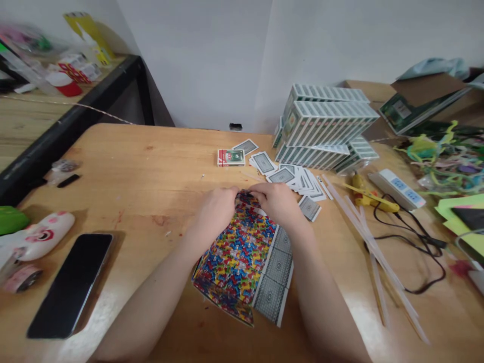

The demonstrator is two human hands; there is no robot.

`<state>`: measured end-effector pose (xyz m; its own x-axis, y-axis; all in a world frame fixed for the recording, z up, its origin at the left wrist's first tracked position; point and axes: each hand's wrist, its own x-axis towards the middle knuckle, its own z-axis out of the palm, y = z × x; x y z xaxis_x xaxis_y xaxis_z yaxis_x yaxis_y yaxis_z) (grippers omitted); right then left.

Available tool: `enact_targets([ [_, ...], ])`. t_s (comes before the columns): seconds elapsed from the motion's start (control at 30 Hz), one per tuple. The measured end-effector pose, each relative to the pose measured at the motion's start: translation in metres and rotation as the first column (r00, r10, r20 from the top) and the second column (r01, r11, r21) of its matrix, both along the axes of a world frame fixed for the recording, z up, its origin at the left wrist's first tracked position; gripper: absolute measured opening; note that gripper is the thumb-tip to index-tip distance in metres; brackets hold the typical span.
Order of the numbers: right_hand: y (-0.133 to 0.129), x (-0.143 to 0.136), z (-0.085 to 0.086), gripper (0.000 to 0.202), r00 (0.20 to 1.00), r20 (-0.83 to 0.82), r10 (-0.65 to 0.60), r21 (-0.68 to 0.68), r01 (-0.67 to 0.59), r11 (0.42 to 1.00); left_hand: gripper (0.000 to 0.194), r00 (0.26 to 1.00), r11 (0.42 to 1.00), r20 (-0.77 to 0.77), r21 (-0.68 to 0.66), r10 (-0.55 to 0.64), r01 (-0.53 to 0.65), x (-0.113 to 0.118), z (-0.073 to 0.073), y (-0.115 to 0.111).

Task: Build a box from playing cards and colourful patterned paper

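Note:
A folded sheet with a colourful pattern [242, 252] lies in the middle of the table, a row of grey-backed playing cards [270, 297] along its right side. Its near and left edges are bent up. My left hand [217, 209] pinches the sheet's far end at the left corner. Close beside it, my right hand [278, 201] grips the same end at the right corner. The fingertips of both hands are partly hidden. Just beyond my right hand lie spread playing cards [282, 176], and a red and green card box [231, 158] is further back.
Stacked card boxes [328, 123] stand by the wall. At right are glue sticks [372, 242], a yellow glue gun [374, 196] with its cable, and a power strip [399, 189]. A phone [71, 285] and a white toy [49, 234] lie at left.

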<state>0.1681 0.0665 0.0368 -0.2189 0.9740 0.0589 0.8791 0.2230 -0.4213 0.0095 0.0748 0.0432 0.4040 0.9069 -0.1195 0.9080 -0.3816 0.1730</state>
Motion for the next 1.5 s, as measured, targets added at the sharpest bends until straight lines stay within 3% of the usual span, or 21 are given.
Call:
enact_targets([
  [0.47, 0.002, -0.005, -0.011, 0.03, 0.993, 0.091, 0.08, 0.091, -0.088, 0.992, 0.031, 1.0, 1.0, 0.004, 0.009, -0.019, 0.019, 0.0, -0.003, 0.005],
  [0.7, 0.001, -0.005, -0.005, 0.027, 0.997, 0.074, 0.022, 0.064, -0.027, 0.998, 0.028, 0.999, 0.99, 0.035, -0.136, 0.03, -0.025, -0.007, -0.007, 0.006],
  [0.93, 0.001, -0.001, -0.01, 0.036, 0.995, 0.075, 0.065, 0.087, -0.071, 0.994, 0.028, 0.998, 0.993, -0.014, -0.104, 0.058, -0.059, -0.002, -0.006, 0.003],
  [1.17, 0.002, 0.002, -0.009, 0.038, 0.988, 0.082, 0.132, 0.098, -0.14, 0.985, 0.025, 0.994, 0.987, 0.019, -0.121, 0.106, -0.103, -0.001, -0.008, 0.005],
  [1.37, 0.0, -0.001, -0.007, 0.036, 0.981, 0.123, 0.151, 0.114, -0.165, 0.98, 0.025, 0.989, 0.996, 0.126, -0.052, 0.08, -0.073, -0.001, -0.01, 0.003],
  [1.5, 0.0, -0.002, -0.007, 0.033, 0.982, 0.122, 0.146, 0.11, -0.16, 0.981, 0.024, 0.991, 0.992, 0.082, -0.063, 0.11, -0.105, 0.003, -0.007, 0.0],
])
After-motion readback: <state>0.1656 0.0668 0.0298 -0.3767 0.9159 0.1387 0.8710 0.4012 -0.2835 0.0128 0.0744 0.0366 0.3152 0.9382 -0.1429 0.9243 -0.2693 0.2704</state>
